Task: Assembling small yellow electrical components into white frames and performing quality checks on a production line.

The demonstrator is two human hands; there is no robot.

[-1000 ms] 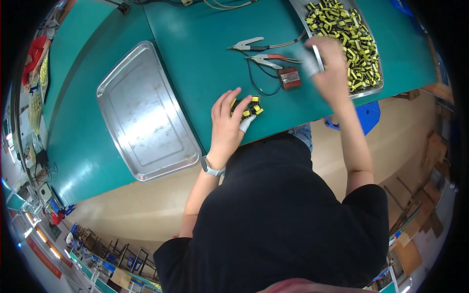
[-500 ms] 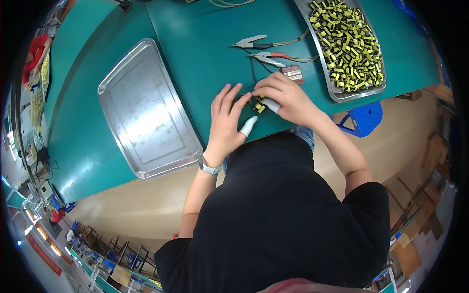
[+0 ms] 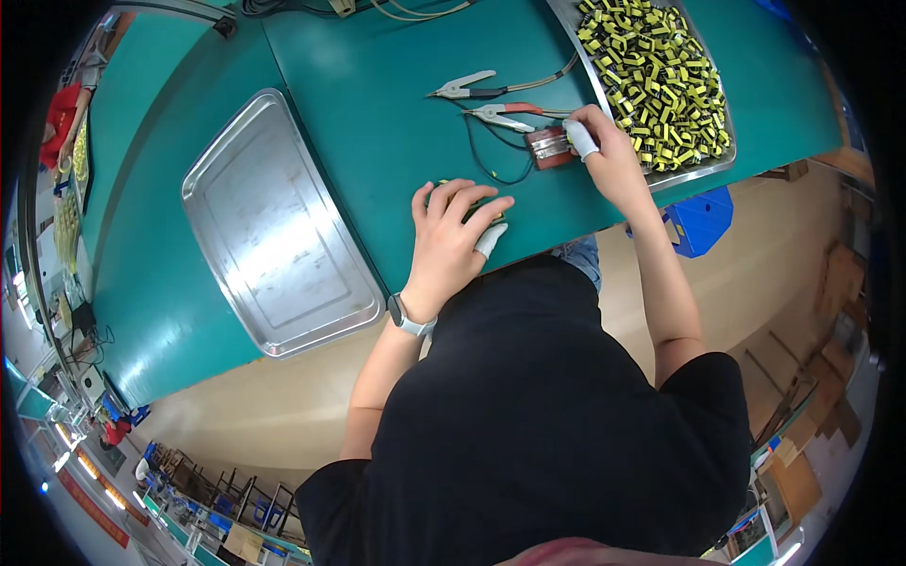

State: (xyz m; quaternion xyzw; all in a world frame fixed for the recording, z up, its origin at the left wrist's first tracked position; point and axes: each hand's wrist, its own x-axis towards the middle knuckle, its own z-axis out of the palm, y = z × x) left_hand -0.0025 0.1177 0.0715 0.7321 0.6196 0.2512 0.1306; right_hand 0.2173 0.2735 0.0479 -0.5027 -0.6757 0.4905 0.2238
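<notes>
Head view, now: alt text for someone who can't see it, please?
A person's left hand partly covers small yellow-and-black parts on a green table, while the right hand is at a small brown block. To the right is a tray heaped with similar parts; a second tray lies left.

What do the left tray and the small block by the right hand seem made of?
Left tray: likely stainless steel, satin, given its grey sheen and blurred reflections. Small block: shiny metal on top, judging by glints; the reddish body could be plastic or wood.
</notes>
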